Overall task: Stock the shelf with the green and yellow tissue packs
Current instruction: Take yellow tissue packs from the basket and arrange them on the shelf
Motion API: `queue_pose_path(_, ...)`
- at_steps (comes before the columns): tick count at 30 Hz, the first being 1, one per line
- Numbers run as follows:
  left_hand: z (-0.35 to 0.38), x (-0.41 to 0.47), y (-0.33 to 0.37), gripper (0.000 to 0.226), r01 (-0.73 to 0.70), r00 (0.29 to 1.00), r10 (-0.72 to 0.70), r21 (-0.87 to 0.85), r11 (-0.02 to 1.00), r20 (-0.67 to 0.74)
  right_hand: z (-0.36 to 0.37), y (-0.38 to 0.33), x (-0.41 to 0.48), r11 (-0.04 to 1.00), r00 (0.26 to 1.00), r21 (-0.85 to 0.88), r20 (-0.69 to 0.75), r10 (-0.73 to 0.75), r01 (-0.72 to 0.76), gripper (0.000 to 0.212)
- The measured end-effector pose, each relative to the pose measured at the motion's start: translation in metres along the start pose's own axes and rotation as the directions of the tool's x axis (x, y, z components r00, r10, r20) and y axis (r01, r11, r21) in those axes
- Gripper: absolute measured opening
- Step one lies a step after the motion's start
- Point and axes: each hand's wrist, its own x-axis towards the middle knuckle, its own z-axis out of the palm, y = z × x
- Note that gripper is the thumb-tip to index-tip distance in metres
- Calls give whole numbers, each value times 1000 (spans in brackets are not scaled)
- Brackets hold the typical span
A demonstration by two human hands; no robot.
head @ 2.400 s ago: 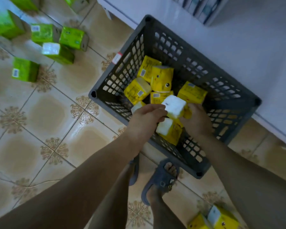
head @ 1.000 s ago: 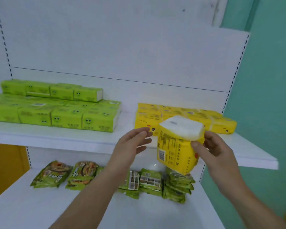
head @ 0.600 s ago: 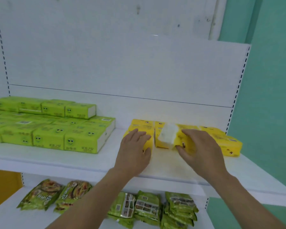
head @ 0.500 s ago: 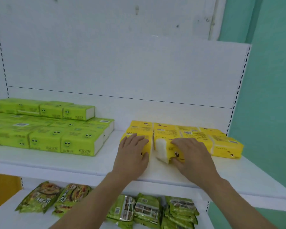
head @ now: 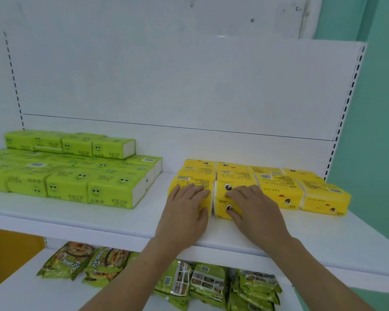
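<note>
Several yellow tissue packs [head: 276, 187] lie in rows on the right half of the white shelf [head: 99, 221]. My left hand [head: 184, 212] rests flat on the front-left yellow pack [head: 189, 182], fingers straight. My right hand [head: 254, 209] lies on the yellow pack beside it [head: 222, 198], fingers spread over its top and front, thumb against its front face. Green tissue packs [head: 72, 176] are stacked in two layers on the shelf's left half.
Green snack bags [head: 184, 281] lie on the lower shelf beneath my arms. A teal wall [head: 373, 131] borders the shelf on the right. A white back panel [head: 166, 75] stands behind the packs. Bare shelf board shows between the green and yellow groups.
The yellow pack my right hand carried has been laid down into the front row beside the pack under my left hand. Both hands now press on the packs.
</note>
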Motion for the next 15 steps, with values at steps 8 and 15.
queue_pose_path(8,0,-2,-2,46,-17,999,15,-54,998,-40,-6,-5,-8,994,997,89,-35,67,-64,41)
queue_pose_path(15,-39,-58,1,33,-4,975,-114,-524,851,-192,-27,-90,-46,808,995,584,-7,99,-77,28)
